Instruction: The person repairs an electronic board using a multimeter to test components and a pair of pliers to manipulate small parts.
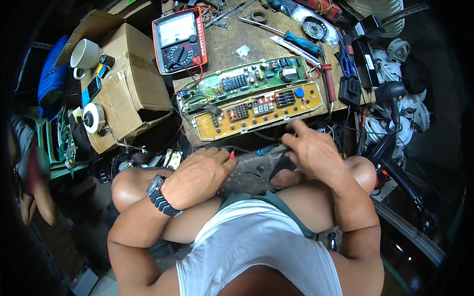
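Observation:
My left hand [200, 173], with a watch [155, 184] on its wrist, is closed over my left knee. A small red tip [231, 155] shows by its fingertips; the rest of that thing is hidden. My right hand [318, 153] is raised near the lower right edge of a brown button board [232, 129], its fingers apart and partly bent, the foremost blurred. I see nothing in it. Red digits and lights glow on the board. Behind it a green circuit board [205, 93] lies in its frame, joined by wires. A blue-handled tool [266, 150] lies below, between my hands.
An analog multimeter [178, 42] in a red case stands at the back left of the wooden table [222, 44]. A screwdriver [302, 43], a cutter knife [291, 48] and a soldering iron [328, 79] lie right. A cardboard box [143, 64] stands left; a person's arm [44, 204] shows far left.

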### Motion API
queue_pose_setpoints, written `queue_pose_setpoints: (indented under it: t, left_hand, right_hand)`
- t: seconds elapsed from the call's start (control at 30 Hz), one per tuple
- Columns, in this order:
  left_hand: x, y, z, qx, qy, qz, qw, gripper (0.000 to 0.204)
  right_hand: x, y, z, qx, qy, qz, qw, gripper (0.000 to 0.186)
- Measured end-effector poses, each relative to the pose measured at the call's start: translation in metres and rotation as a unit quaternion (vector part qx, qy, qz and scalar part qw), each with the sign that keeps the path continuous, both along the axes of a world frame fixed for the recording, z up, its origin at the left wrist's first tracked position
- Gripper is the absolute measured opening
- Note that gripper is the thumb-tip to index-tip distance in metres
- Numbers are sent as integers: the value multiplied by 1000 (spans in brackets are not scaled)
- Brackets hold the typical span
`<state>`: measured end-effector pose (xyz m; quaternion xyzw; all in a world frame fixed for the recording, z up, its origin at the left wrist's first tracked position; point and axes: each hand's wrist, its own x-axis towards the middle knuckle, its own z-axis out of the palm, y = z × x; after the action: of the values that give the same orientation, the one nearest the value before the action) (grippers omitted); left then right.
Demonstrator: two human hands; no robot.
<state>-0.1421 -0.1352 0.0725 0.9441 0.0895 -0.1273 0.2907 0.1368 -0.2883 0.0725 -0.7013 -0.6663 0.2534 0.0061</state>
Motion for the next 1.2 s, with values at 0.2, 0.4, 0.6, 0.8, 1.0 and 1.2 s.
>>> queue_pose_setpoints:
  t: [0.2,0.4,0.6,0.8,1.0,1.2]
  left_hand:
    - [1,-1,-3,-3,-12,0,1000,42]
    - [3,1,-2,-6,-8,-1,1000,41]
    - [3,1,-3,-4,-16,-5,1000,41]
    - [3,2,-1,0,-7,-4,1000,41]
    - [0,1,-3,4,-20,2,1000,42]
    - [1,1,1,4,-10,3,1000,42]
  right_hand:
    - [23,-10,-9,24,-97,-93,991,31]
    - [29,0,-18,-9,-122,-144,982,30]
    - [39,8,-32,7,-127,-128,984,26]
    - [42,15,-28,-23,-135,-100,986,27]
    - [41,11,-29,-4,-126,-111,986,27]
    - [37,9,-29,14,-117,-110,987,26]
